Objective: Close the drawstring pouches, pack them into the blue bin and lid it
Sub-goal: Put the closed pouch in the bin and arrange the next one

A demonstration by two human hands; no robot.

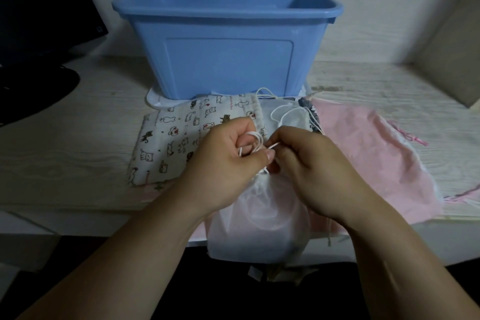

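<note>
Left hand (228, 161) and right hand (309, 166) both pinch white cord (255, 141) of white pouch (257, 226) — pouch neck gathered, at tabletop (78, 138) front edge. Blue bin (223, 60) behind, lidless; cat-print pouch (179, 138) between.

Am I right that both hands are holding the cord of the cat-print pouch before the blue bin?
No: the head view shows the left hand and right hand holding the cord of the white pouch before the blue bin.
</note>
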